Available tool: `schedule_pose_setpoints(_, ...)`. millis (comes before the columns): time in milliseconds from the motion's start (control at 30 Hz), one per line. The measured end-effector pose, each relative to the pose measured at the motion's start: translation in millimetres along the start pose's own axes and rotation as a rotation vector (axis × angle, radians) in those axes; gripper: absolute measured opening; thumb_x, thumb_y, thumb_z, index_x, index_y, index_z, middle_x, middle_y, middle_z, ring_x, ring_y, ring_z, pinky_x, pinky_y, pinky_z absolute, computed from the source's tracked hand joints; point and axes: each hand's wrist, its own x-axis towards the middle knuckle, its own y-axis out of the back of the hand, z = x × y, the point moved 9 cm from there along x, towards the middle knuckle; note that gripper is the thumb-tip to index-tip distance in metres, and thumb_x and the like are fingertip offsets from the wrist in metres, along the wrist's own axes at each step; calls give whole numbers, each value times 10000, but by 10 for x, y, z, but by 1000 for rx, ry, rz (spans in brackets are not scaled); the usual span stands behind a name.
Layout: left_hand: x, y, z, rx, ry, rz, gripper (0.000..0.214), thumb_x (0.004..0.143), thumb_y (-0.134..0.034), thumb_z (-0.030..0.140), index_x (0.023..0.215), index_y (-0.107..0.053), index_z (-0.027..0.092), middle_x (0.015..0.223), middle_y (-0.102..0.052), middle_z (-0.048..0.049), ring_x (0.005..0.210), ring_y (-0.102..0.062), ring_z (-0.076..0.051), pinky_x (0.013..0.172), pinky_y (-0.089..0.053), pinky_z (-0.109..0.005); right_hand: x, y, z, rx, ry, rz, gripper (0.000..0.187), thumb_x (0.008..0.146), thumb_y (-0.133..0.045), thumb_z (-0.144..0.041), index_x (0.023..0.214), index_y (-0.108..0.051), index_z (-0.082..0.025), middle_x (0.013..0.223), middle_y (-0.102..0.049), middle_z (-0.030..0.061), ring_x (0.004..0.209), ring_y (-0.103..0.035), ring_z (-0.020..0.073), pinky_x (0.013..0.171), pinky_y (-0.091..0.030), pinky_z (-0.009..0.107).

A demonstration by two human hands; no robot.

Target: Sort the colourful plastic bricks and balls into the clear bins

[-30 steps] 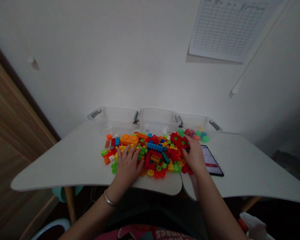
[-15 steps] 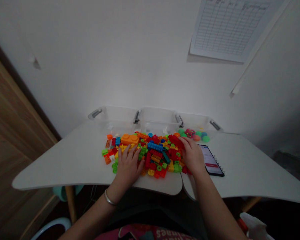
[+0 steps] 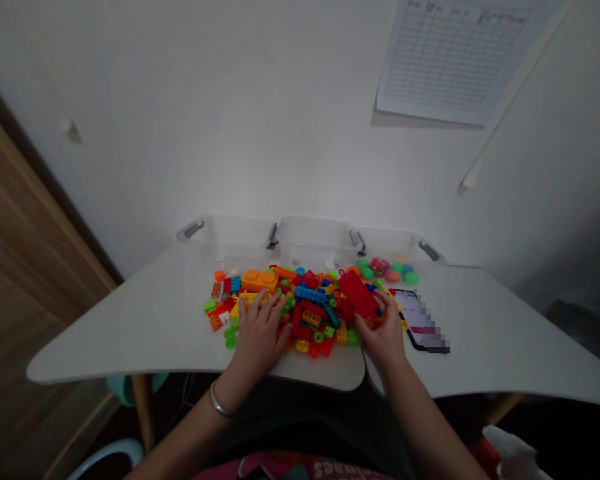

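A heap of colourful plastic building blocks (image 3: 314, 315) lies on the white table. My left hand (image 3: 257, 332) rests on the heap's left part, palm down with fingers spread, near a yellow block (image 3: 250, 300) and below a big orange block (image 3: 260, 279). At the heap's right side, my right hand (image 3: 387, 337) grips a large flat red block (image 3: 357, 293), thumb at its lower edge and fingers round its right side. The red block is tilted; its underside is hidden.
Three clear plastic bins stand along the wall: a left bin (image 3: 235, 230), a middle bin (image 3: 317, 231) and a right bin (image 3: 393, 241) with several coloured balls (image 3: 411, 277). A phone (image 3: 420, 321) lies right of my right hand. The table's front edge (image 3: 330, 385) is close.
My right hand has shifted down and turned, and the red block now shows its broad face, tilted in the fingers. My left hand has hardly moved.
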Motion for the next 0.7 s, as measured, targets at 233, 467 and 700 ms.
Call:
schedule_pose_setpoints(233,314,70,266,-494,-24,-55,394,917,-409,280,1283,-529,197,1278,-609,-98,1252,-490,-237,1081,-377,-474,-5,4,-2,-47,129,-13,589,721,-678,-396,1234,-479,-185,1110,-607,131,1008,-604,284,890,-506,504)
schedule_pose_setpoints(467,613,-138,364,-774,107,-226,424,910,-409,274,1310,-491,160,1236,-642,-117,1182,-565,-221,1064,-405,-437,-79,-14,-255,-143,401,18,537,721,-672,-372,1204,-507,-204,1068,-616,115,1010,-575,308,883,-494,546)
schedule_pose_setpoints(700,666,-132,513,-940,118,-337,337,912,-413,307,1143,-631,194,1217,-656,-65,1134,-588,-199,1035,-433,-372,-108,-65,-356,-90,459,-32,465,800,-619,-284,1241,-479,-235,1098,-627,94,1015,-588,270,882,-502,488)
